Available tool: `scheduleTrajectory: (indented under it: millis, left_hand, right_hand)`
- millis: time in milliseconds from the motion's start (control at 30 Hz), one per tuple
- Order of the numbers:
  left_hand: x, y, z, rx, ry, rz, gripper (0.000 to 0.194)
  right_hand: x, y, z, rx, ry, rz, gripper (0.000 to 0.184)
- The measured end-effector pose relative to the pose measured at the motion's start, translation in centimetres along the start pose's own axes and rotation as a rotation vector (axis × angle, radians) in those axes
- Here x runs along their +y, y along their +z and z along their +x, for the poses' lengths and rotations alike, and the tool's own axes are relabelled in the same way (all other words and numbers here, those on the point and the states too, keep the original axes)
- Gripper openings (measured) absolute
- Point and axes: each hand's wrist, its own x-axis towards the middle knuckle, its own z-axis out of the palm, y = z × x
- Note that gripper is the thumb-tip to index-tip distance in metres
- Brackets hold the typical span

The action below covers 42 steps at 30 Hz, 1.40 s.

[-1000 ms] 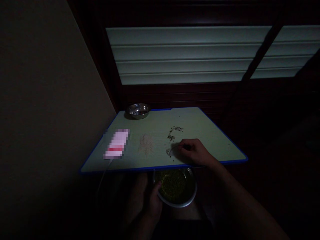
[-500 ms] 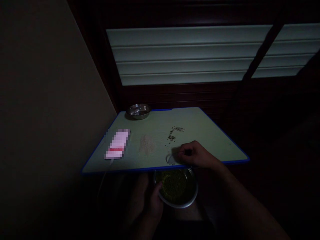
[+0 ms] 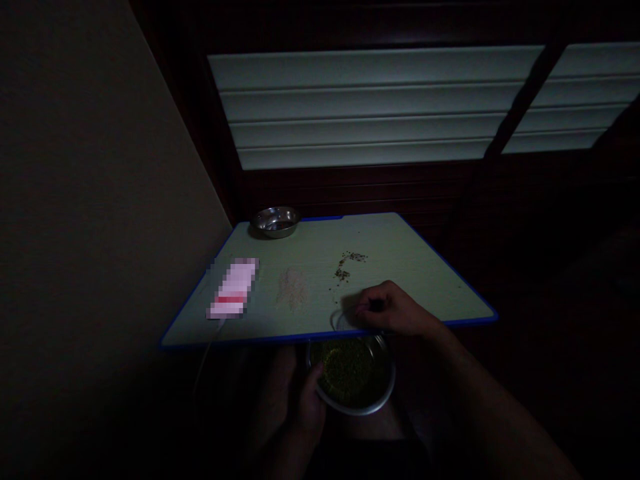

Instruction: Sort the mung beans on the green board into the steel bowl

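Below the table's near edge, my left hand grips the left rim of a metal bowl. Small greenish grains fill much of its bottom. My right hand is closed at the near edge of the table, above the bowl. From its fingers a thin, see-through piece with a pale curved rim sticks out to the left; its kind is not clear in the dim light. Beyond that hand lies a loose scatter of dark grains. A pile of pale fine grains is further left.
The light-topped table has a blue edge. A second metal bowl stands at its back left corner. A phone with a blurred screen lies at the left, its white cable hanging down. Wall and panelled doors stand behind.
The few dark grains beside the curved piece at the table's near edge are no longer there. Both hands have hardly moved, and the view has shifted slightly.
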Motion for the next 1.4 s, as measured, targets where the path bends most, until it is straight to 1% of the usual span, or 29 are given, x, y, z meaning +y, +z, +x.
scheduleTrajectory:
  millis: [167, 367, 533, 733, 833, 967, 1100, 1200, 1400]
  left_hand:
    - [0.2, 0.2, -0.4, 0.005, 0.015, -0.017, 0.025]
    - [0.2, 0.2, -0.3, 0.050, -0.022, -0.020, 0.026]
    - [0.2, 0.2, -0.4, 0.027, -0.006, -0.006, 0.030]
    - [0.1, 0.2, -0.3, -0.001, -0.011, 0.013, 0.021]
    - [0.2, 0.2, -0.2, -0.006, 0.016, 0.012, 0.021]
    - [0.2, 0.3, -0.1, 0.032, 0.010, -0.005, 0.023]
    - [0.1, 0.3, -0.2, 0.025, 0.003, -0.018, 0.026]
    - [0.1, 0.2, -0.3, 0.010, 0.006, -0.020, 0.032]
    - [0.0, 0.2, -0.2, 0.039, -0.016, -0.009, 0.039]
  right_hand:
    - [0.6, 0.0, 0.4, 0.195, -0.015, -0.075, 0.018]
    - [0.9, -0.1, 1.0, 0.288, 0.005, -0.209, 0.019]
    - [1.2, 0.0, 1.1, 0.259, -0.021, -0.223, 0.026]
    - [1.4, 0.0, 1.0, 0.262, -0.054, -0.226, 0.023]
    - [1.5, 0.1, 1.1, 0.256, -0.067, -0.220, 0.022]
    - [1.3, 0.1, 1.0, 0.226, -0.085, -0.179, 0.019]
    - [0.9, -0.1, 0.8, 0.230, -0.090, -0.137, 0.016]
    - [0.6, -0.1, 0.7, 0.210, -0.066, -0.138, 0.017]
    - [1.1, 0.1, 1.0, 0.201, -0.072, -0.172, 0.019]
